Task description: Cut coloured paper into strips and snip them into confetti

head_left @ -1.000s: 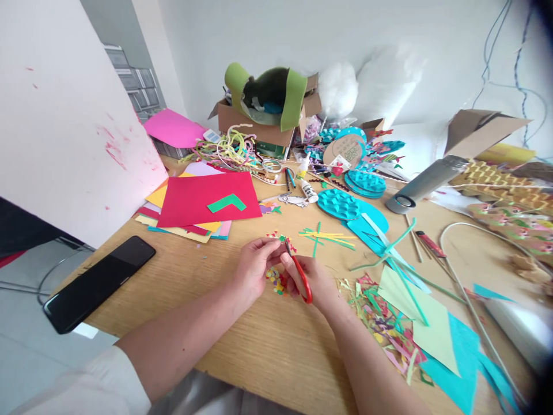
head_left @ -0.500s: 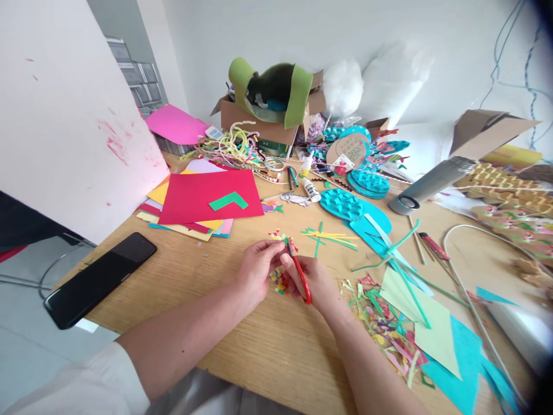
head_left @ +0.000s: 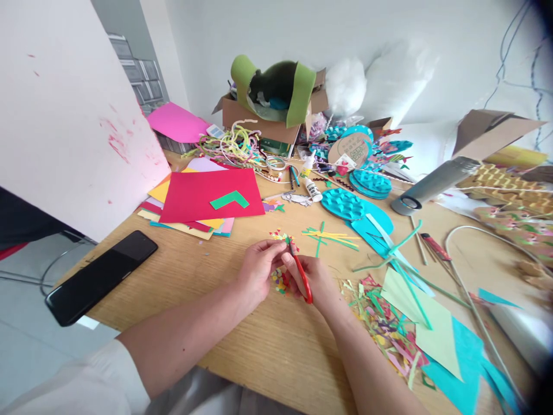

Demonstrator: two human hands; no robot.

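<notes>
— What lies at the far left of the wooden counter (head_left: 268,351)?
— A black slab phone (head_left: 100,275), then a red paper sheet (head_left: 207,196) on a paper stack.
— And the hands?
— The left hand (head_left: 258,270) pinches a tiny paper scrap; the right hand (head_left: 317,281) grips red-handled scissors (head_left: 298,270), blades at that scrap, above a small heap of coloured confetti bits (head_left: 279,281).
— Further right?
— Shredded paper strips (head_left: 380,323) and a pale green paper sheet (head_left: 425,323).

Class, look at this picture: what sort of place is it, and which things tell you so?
Probably a craft table in a home or classroom: stacked coloured paper, red-handled scissors in the right hand, glue bottles.
</notes>
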